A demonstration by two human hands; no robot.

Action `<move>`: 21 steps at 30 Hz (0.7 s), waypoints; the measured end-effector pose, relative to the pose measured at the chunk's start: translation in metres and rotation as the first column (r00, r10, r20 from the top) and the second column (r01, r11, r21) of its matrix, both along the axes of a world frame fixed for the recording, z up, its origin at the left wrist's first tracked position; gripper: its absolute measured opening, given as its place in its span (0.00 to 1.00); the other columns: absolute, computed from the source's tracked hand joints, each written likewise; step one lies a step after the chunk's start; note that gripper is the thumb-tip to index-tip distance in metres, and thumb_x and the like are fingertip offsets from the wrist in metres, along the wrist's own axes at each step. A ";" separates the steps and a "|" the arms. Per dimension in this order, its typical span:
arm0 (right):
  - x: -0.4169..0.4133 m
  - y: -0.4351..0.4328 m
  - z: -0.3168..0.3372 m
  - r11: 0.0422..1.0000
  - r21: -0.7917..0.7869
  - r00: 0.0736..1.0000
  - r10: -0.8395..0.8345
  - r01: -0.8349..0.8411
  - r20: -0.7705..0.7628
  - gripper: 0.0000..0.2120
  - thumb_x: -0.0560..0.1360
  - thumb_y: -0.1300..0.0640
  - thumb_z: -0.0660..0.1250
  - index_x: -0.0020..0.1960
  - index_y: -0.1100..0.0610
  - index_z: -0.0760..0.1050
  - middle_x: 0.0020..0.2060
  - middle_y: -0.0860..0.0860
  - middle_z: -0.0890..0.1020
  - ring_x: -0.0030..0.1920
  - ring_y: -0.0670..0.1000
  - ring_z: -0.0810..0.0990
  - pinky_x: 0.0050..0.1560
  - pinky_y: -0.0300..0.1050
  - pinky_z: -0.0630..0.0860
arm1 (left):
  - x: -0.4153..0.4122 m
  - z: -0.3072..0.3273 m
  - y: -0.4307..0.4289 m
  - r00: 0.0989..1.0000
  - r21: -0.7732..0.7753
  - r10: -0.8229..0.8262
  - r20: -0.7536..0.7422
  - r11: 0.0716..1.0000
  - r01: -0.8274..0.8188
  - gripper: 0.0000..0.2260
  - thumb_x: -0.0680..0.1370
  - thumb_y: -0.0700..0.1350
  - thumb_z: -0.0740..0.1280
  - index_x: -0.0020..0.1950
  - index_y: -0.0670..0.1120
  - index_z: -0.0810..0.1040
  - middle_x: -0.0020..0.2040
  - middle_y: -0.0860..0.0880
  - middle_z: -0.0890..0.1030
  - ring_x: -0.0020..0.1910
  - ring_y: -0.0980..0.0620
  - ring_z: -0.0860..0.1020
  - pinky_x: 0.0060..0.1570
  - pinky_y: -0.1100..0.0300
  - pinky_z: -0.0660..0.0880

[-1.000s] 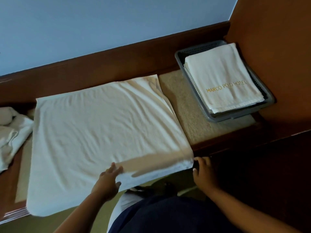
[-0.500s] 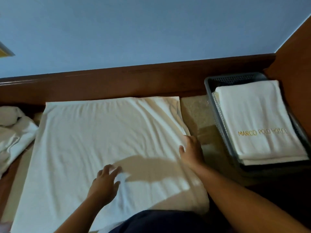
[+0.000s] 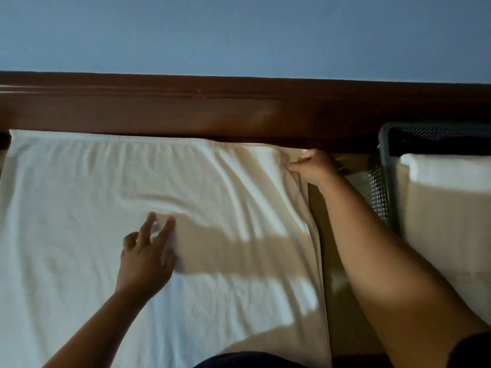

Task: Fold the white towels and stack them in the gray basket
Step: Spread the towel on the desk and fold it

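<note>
A large white towel (image 3: 93, 208) lies spread flat over the surface, filling the left and middle of the head view. My left hand (image 3: 146, 256) rests on its middle with the fingers spread and straight. My right hand (image 3: 313, 166) reaches to the towel's far right corner and pinches the cloth there. The gray basket (image 3: 384, 144) stands at the right edge, and folded white towels (image 3: 446, 208) are stacked inside it.
A dark wooden rail (image 3: 186, 110) runs along the back behind the towel, with a blue wall (image 3: 239, 33) above it. A strip of tan surface (image 3: 342, 301) shows between the towel's right edge and the basket.
My right hand moved from the towel's near edge up along its right side to the far right corner and took hold of it. My left hand slid further onto the towel.
</note>
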State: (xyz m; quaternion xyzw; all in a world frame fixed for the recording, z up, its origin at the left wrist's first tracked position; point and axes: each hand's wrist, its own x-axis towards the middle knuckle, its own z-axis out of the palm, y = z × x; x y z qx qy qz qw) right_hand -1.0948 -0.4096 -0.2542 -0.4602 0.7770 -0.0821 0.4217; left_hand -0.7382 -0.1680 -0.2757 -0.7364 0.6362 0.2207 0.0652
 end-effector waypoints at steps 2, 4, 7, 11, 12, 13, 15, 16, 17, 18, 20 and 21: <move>0.002 0.001 -0.009 0.998 -0.044 0.998 0.031 -0.033 -0.049 0.17 0.69 0.48 0.78 0.50 0.53 0.74 0.51 0.52 0.81 0.52 0.54 0.80 0.53 0.48 0.76 | -0.002 -0.001 0.002 1.000 -0.017 0.004 0.017 1.000 -0.004 0.31 0.75 0.57 0.55 0.80 0.55 0.63 0.82 0.43 0.56 0.67 0.34 0.70 0.63 0.38 0.71; 0.002 0.000 -0.015 0.992 -0.028 0.984 0.120 -0.125 -0.132 0.16 0.68 0.44 0.77 0.47 0.49 0.74 0.54 0.55 0.81 0.56 0.57 0.79 0.57 0.52 0.78 | -0.004 0.002 0.001 1.000 -0.013 0.028 0.014 1.000 -0.028 0.32 0.75 0.57 0.56 0.81 0.55 0.62 0.81 0.43 0.56 0.66 0.32 0.68 0.61 0.36 0.73; -0.003 -0.005 -0.012 0.990 -0.043 0.984 0.127 -0.133 -0.126 0.13 0.76 0.50 0.71 0.58 0.53 0.77 0.58 0.55 0.79 0.59 0.57 0.78 0.53 0.46 0.73 | -0.006 0.005 -0.002 0.999 -0.015 0.049 0.004 0.999 -0.049 0.33 0.74 0.58 0.56 0.80 0.56 0.63 0.81 0.43 0.57 0.64 0.30 0.67 0.59 0.34 0.74; -0.017 -0.013 -0.007 0.974 -0.227 0.993 -0.004 -0.023 -0.117 0.07 0.79 0.54 0.69 0.55 0.54 0.74 0.50 0.52 0.79 0.55 0.55 0.80 0.50 0.45 0.72 | -0.005 0.008 -0.002 0.999 -0.008 0.049 0.001 0.999 -0.049 0.33 0.74 0.58 0.56 0.80 0.56 0.63 0.81 0.44 0.57 0.65 0.31 0.66 0.59 0.34 0.74; -0.019 -0.013 -0.008 0.973 -0.230 0.994 0.002 -0.027 -0.110 0.09 0.78 0.53 0.71 0.55 0.54 0.74 0.49 0.52 0.79 0.54 0.55 0.80 0.49 0.45 0.73 | -0.005 0.008 -0.002 0.998 -0.003 0.058 -0.002 0.998 -0.058 0.33 0.74 0.58 0.57 0.80 0.57 0.62 0.81 0.44 0.56 0.66 0.31 0.65 0.60 0.34 0.74; -0.019 -0.012 -0.009 0.976 -0.214 0.994 0.014 -0.037 -0.107 0.13 0.77 0.53 0.72 0.58 0.55 0.74 0.51 0.53 0.79 0.55 0.55 0.80 0.50 0.45 0.74 | -0.006 0.008 -0.002 0.998 0.001 0.068 -0.004 0.998 -0.068 0.33 0.74 0.57 0.59 0.81 0.57 0.62 0.81 0.45 0.56 0.66 0.32 0.65 0.60 0.34 0.73; -0.014 -0.009 -0.009 0.981 -0.190 0.993 0.013 -0.036 -0.120 0.22 0.76 0.52 0.74 0.66 0.56 0.71 0.58 0.55 0.79 0.57 0.54 0.79 0.52 0.46 0.75 | -0.007 0.008 -0.002 0.997 0.009 0.076 -0.005 0.997 -0.076 0.33 0.74 0.56 0.60 0.81 0.58 0.61 0.82 0.45 0.55 0.67 0.32 0.65 0.61 0.33 0.73; -0.011 -0.007 -0.009 0.982 -0.186 0.991 0.004 -0.030 -0.136 0.24 0.76 0.52 0.73 0.68 0.56 0.70 0.60 0.55 0.78 0.58 0.55 0.79 0.51 0.46 0.74 | -0.008 0.008 -0.001 0.997 0.007 0.078 -0.003 0.997 -0.078 0.34 0.74 0.56 0.61 0.81 0.58 0.61 0.82 0.45 0.55 0.67 0.32 0.64 0.61 0.33 0.72; -0.006 -0.006 -0.010 0.985 -0.171 0.989 0.001 -0.027 -0.148 0.24 0.77 0.52 0.73 0.69 0.57 0.69 0.61 0.55 0.78 0.59 0.55 0.79 0.50 0.46 0.74 | -0.008 0.007 0.000 0.997 0.006 0.079 0.001 0.997 -0.079 0.34 0.74 0.55 0.61 0.81 0.58 0.60 0.82 0.45 0.54 0.67 0.32 0.64 0.62 0.34 0.72; -0.004 -0.009 -0.012 0.990 -0.140 0.988 0.007 -0.029 -0.153 0.25 0.77 0.52 0.72 0.70 0.58 0.69 0.62 0.55 0.78 0.61 0.56 0.79 0.50 0.46 0.73 | -0.009 0.007 0.000 0.997 0.005 0.081 0.004 0.997 -0.081 0.34 0.74 0.55 0.61 0.81 0.58 0.60 0.82 0.45 0.54 0.67 0.32 0.64 0.62 0.34 0.72; -0.002 -0.016 -0.009 0.996 -0.037 0.986 0.072 -0.078 -0.149 0.27 0.77 0.52 0.71 0.72 0.60 0.69 0.64 0.56 0.76 0.63 0.57 0.77 0.52 0.45 0.71 | -0.008 0.006 0.000 0.996 0.004 0.085 0.009 0.996 -0.085 0.33 0.74 0.55 0.60 0.81 0.58 0.60 0.82 0.45 0.54 0.67 0.32 0.64 0.63 0.35 0.71; -0.003 -0.020 -0.003 0.994 -0.007 0.985 0.105 -0.107 -0.133 0.24 0.78 0.52 0.72 0.69 0.60 0.71 0.62 0.56 0.77 0.62 0.57 0.77 0.52 0.44 0.70 | -0.008 0.007 0.000 0.996 0.004 0.084 0.008 0.996 -0.084 0.33 0.75 0.55 0.59 0.81 0.59 0.60 0.82 0.46 0.54 0.68 0.33 0.65 0.63 0.35 0.71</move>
